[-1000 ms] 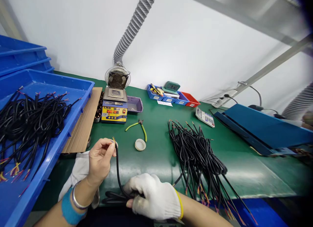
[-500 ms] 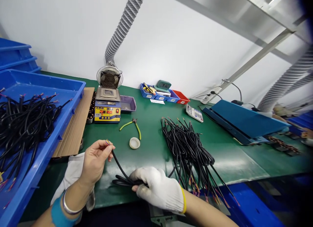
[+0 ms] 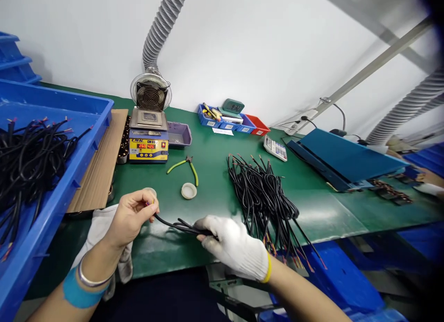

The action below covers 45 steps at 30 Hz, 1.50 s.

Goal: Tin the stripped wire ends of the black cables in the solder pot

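My bare left hand (image 3: 133,215) pinches the coloured wire ends of a black cable (image 3: 168,223), thumb against fingers. In a white glove, my right hand (image 3: 236,246) grips the same cable's folded bundle above the front of the green bench. The cable runs nearly level between both hands. A small round white dish (image 3: 188,191) and green-handled cutters (image 3: 185,167) lie beyond my hands. Under my left wrist is a loose white glove (image 3: 99,227). To the right of my gloved hand rests a pile of similar black cables (image 3: 267,197), their ends reaching past the bench edge.
At left, a blue tray (image 3: 93,107) holds more black cables beside a cardboard sheet (image 3: 100,167). A yellow-and-blue solder pot (image 3: 149,146) stands under a fan and hose (image 3: 163,26). Farther right are small bins (image 3: 231,123), a calculator (image 3: 275,148) and a teal panel (image 3: 350,158).
My right hand has moved slightly up and right with the bundle, and the cable is straighter between my hands. The view has shifted a little. My left hand still pinches the wire ends.
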### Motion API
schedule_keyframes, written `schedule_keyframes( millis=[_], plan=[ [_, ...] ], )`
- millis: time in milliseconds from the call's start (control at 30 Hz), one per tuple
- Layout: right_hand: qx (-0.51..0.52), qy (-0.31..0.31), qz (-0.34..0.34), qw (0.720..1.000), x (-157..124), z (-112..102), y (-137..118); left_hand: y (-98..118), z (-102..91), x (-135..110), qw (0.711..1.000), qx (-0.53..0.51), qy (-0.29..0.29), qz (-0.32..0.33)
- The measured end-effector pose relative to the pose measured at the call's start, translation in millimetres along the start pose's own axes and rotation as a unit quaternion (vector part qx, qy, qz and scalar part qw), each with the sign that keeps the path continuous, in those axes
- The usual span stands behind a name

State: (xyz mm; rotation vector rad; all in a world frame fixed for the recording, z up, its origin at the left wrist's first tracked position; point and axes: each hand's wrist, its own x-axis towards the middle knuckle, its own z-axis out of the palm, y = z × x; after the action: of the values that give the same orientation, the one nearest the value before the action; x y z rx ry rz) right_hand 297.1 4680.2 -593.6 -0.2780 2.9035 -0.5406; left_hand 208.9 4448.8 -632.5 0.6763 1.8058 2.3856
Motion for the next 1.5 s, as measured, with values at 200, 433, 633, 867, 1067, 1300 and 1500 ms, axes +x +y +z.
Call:
schedule_keyframes(
  millis=[200,433,633,867,1067,1300,1500],
  plan=[
    [-0.011,0.032,0.037,0.999,-6,-11,8,2,-1.3,1,0.997,0.061,-0.045,0.012],
    [0.029,0.036,0.075,0.996,-3,-15,11,4,2.1,0,0.998,0.030,-0.041,0.031],
    [0.096,0.027,0.093,0.991,0,-18,9,-1,6.6,0,0.997,-0.076,0.027,0.018],
    [0.157,-0.025,0.073,0.985,5,-11,0,-1,8.1,1,0.991,-0.115,0.073,-0.002],
    [0.272,-0.155,0.045,0.949,12,-7,-12,-2,11.1,3,0.982,-0.131,0.133,0.015],
    [0.496,0.127,-0.017,0.859,43,-47,-10,-6,8.3,5,0.989,-0.054,0.135,0.037],
    [0.732,0.335,-0.060,0.590,100,-80,4,-16,10.4,3,0.995,0.078,-0.007,-0.060]
  ],
)
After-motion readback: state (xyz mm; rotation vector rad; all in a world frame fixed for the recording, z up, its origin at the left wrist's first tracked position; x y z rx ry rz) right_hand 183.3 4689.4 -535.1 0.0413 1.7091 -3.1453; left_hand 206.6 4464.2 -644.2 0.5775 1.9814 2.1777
